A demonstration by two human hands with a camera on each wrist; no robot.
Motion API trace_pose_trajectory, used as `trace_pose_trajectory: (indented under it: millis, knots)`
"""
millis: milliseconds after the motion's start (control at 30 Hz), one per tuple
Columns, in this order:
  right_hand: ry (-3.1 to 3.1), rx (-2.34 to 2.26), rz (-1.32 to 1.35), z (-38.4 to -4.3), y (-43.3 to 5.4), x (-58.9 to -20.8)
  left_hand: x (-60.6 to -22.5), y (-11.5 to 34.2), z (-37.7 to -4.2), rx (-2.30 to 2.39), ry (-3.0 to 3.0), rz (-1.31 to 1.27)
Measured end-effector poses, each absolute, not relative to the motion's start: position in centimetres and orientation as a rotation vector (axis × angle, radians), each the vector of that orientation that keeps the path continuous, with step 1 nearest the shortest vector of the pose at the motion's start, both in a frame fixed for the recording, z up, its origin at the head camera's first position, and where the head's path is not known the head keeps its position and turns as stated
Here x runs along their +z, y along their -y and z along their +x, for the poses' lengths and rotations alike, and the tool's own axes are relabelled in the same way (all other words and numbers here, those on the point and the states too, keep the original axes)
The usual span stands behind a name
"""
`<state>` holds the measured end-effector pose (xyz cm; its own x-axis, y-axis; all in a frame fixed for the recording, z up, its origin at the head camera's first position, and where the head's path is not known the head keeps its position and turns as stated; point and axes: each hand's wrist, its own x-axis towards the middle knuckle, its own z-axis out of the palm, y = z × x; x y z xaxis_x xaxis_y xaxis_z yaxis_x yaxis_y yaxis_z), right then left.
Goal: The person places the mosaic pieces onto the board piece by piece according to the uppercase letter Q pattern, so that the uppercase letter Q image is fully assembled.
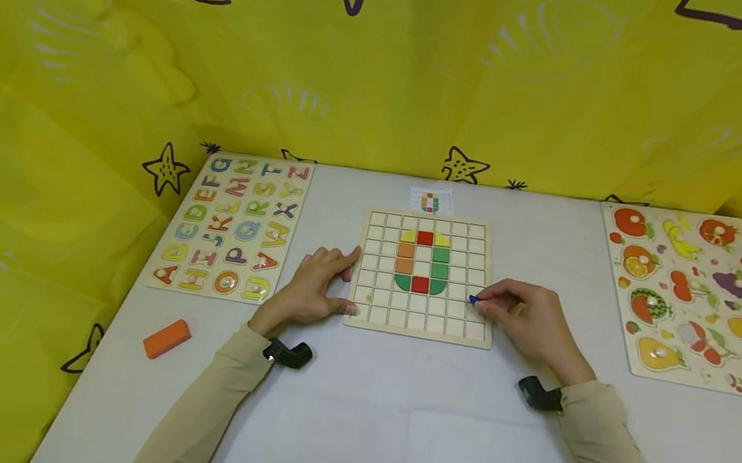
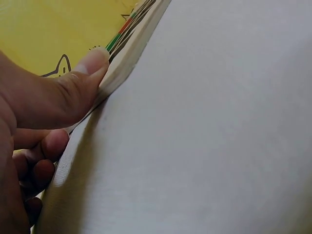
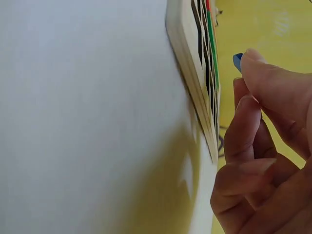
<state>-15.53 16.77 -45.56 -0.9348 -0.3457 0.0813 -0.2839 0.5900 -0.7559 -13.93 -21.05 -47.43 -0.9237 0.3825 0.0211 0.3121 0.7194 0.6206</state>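
A wooden grid board (image 1: 377, 299) lies in the middle of the table, with red, green, orange and yellow pieces forming a ring in its squares. My left hand (image 1: 312, 287) holds the board's left edge; in the left wrist view its thumb (image 2: 63, 97) lies on the rim and the other fingers are curled beside it. Between thumb and fingertips my right hand (image 1: 523, 316) pinches a small blue puzzle piece (image 1: 474, 300), over the board's right side. The right wrist view shows the tip of that blue piece (image 3: 237, 62); the rest is hidden by the thumb.
Behind the board is a small pattern card (image 1: 430, 201). A letter puzzle board (image 1: 227, 231) lies at the left, with an orange block (image 1: 167, 339) in front of it. At the right lies a fruit puzzle board (image 1: 704, 303). Yellow cloth (image 1: 393, 103) hangs behind the table.
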Motion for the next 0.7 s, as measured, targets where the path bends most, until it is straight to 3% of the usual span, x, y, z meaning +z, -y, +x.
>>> trace_pose_trajectory:
  millis: [700]
  knots:
    - [-2.679, -1.184, -0.584, -15.1, -13.0, -45.8, -47.5, 21.1, -13.9, 0.99, -2.823, 0.592]
